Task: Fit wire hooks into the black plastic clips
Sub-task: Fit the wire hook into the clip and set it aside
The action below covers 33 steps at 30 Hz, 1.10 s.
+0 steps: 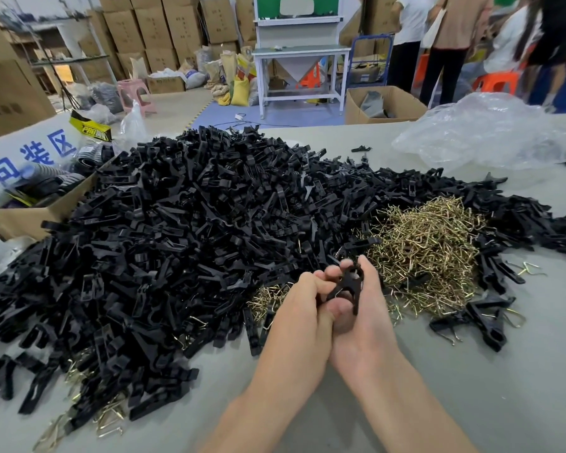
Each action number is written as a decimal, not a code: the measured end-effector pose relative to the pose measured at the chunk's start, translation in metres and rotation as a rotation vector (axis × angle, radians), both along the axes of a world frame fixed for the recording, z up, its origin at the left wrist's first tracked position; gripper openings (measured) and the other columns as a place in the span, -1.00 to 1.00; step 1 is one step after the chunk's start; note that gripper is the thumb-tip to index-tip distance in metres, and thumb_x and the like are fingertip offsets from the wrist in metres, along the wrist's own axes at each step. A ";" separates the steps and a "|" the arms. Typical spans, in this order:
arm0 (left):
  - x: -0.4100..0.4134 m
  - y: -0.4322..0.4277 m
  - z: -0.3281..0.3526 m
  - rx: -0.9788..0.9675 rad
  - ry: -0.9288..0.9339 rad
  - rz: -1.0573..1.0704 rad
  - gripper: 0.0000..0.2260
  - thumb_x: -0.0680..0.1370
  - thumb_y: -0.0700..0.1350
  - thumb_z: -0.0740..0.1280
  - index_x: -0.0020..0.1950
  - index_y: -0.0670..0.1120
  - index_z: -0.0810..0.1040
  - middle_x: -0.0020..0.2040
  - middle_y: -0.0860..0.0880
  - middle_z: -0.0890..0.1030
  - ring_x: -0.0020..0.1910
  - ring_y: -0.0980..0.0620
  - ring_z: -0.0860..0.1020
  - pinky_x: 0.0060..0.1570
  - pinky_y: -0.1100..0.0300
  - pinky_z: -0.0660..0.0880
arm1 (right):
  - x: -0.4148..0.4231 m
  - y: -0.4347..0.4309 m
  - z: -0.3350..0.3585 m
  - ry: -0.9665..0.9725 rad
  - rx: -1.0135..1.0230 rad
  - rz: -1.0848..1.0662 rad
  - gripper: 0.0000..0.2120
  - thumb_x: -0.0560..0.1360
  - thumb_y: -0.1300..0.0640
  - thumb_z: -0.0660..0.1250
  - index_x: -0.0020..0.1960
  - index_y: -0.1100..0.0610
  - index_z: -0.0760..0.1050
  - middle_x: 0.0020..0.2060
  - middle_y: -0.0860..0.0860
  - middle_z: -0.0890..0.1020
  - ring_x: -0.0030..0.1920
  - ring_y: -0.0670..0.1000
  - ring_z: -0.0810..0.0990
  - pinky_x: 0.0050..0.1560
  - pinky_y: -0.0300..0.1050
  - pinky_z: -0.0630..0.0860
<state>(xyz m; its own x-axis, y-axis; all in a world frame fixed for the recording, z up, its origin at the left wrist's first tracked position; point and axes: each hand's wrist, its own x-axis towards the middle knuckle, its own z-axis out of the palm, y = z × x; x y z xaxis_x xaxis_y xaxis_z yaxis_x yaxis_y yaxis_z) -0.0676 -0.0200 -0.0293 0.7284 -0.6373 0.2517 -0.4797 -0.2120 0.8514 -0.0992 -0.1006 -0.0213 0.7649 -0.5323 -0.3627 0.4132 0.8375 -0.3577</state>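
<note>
Both my hands meet in front of me over the grey table (471,371). Between them is one black plastic clip (348,284), held upright. My left hand (303,308) grips it from the left with curled fingers. My right hand (361,318) wraps it from the right, thumb near its lower legs. Whether a wire hook sits in this clip is hidden by my fingers. A huge pile of black clips (183,230) covers the table's left and middle. A heap of brass-coloured wire hooks (428,250) lies just beyond my right hand.
A few clips with hooks fitted (477,322) lie to the right of the hook heap. An open cardboard box (30,217) stands at the left edge. Crumpled clear plastic (484,132) sits at the far right. People stand behind the table at the back right.
</note>
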 end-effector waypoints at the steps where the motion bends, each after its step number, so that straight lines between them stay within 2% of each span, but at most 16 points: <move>1: 0.001 0.001 -0.001 0.004 -0.007 -0.012 -0.70 0.60 -0.12 0.36 -0.12 0.28 0.37 0.06 0.37 0.54 0.07 0.38 0.50 -0.02 0.51 0.36 | -0.001 -0.001 0.000 -0.003 0.022 0.015 -0.70 0.57 -0.14 0.33 -0.16 0.07 0.52 -0.33 -0.02 0.58 -0.31 0.00 0.66 -0.25 -0.14 0.65; 5: 0.003 0.009 0.000 -0.019 -0.015 -0.044 -0.79 0.59 -0.09 0.38 -0.05 0.19 0.40 0.14 0.48 0.48 0.09 0.44 0.49 -0.03 0.55 0.34 | -0.004 -0.003 0.000 -0.010 0.026 0.104 -0.72 0.53 -0.11 0.40 -0.13 0.10 0.49 -0.30 -0.02 0.58 -0.30 0.00 0.64 -0.23 -0.10 0.65; 8: 0.004 0.010 0.002 -0.030 -0.015 -0.058 -0.76 0.59 -0.10 0.38 -0.01 0.24 0.42 0.09 0.39 0.54 0.10 0.37 0.51 -0.02 0.54 0.33 | -0.004 -0.005 0.002 -0.014 0.011 0.130 -0.67 0.49 -0.15 0.41 -0.26 0.09 0.52 -0.31 -0.03 0.59 -0.28 -0.02 0.64 -0.18 -0.09 0.65; 11: 0.001 0.008 0.002 -0.006 -0.014 -0.074 -0.72 0.60 -0.07 0.37 0.05 0.33 0.40 0.09 0.31 0.56 0.15 0.40 0.47 0.04 0.56 0.31 | -0.006 -0.007 0.003 -0.006 0.028 0.128 -0.61 0.46 -0.15 0.41 -0.39 0.10 0.56 -0.28 0.02 0.65 -0.28 -0.03 0.68 -0.23 -0.12 0.66; 15: -0.001 0.007 0.001 -0.020 -0.024 -0.112 -0.65 0.61 -0.11 0.36 0.13 0.38 0.41 0.19 0.29 0.54 0.22 0.39 0.45 0.12 0.56 0.29 | -0.009 -0.008 0.002 -0.008 0.100 0.089 -0.68 0.46 -0.07 0.46 -0.35 0.12 0.63 0.00 0.00 0.64 -0.21 -0.02 0.73 -0.29 -0.12 0.66; 17: 0.000 0.007 -0.001 -0.012 0.000 -0.092 -0.66 0.61 -0.13 0.36 0.11 0.35 0.43 0.19 0.25 0.56 0.20 0.37 0.47 0.10 0.55 0.32 | -0.008 -0.007 0.001 -0.004 0.112 0.081 -0.73 0.46 -0.05 0.47 -0.29 0.12 0.64 0.04 0.00 0.64 -0.18 -0.02 0.73 -0.24 -0.10 0.67; 21: -0.001 0.005 -0.007 0.038 -0.003 -0.034 -0.62 0.63 -0.20 0.26 -0.04 0.36 0.39 0.11 0.19 0.60 0.12 0.29 0.53 0.05 0.49 0.37 | -0.005 -0.001 0.000 0.007 0.134 0.075 -0.65 0.46 -0.08 0.45 -0.41 0.10 0.64 -0.19 0.00 0.67 -0.33 -0.05 0.69 -0.33 -0.16 0.64; 26: -0.002 0.003 -0.008 0.056 -0.001 -0.042 -0.66 0.63 -0.25 0.17 -0.05 0.25 0.34 0.10 0.13 0.59 0.08 0.16 0.57 0.12 0.29 0.48 | -0.005 0.004 -0.002 -0.006 0.148 0.075 -0.67 0.38 -0.16 0.47 -0.36 0.09 0.64 -0.31 0.02 0.67 -0.57 -0.10 0.52 -0.45 -0.21 0.59; 29: -0.002 0.003 -0.007 0.046 0.031 -0.030 -0.67 0.61 -0.26 0.17 -0.07 0.22 0.35 -0.02 0.08 0.60 0.03 0.18 0.57 0.01 0.41 0.44 | -0.005 0.004 -0.003 -0.015 0.152 0.072 -0.64 0.38 -0.18 0.46 -0.39 0.09 0.64 -0.31 0.03 0.67 -0.62 -0.11 0.47 -0.49 -0.22 0.57; 33: -0.001 0.003 -0.005 0.056 0.033 -0.012 -0.63 0.60 -0.31 0.19 -0.07 0.21 0.35 -0.04 0.08 0.60 -0.03 0.25 0.56 -0.07 0.48 0.40 | -0.005 0.005 -0.003 0.003 0.141 0.082 -0.63 0.39 -0.18 0.47 -0.40 0.10 0.65 -0.32 0.03 0.68 -0.62 -0.11 0.47 -0.51 -0.23 0.56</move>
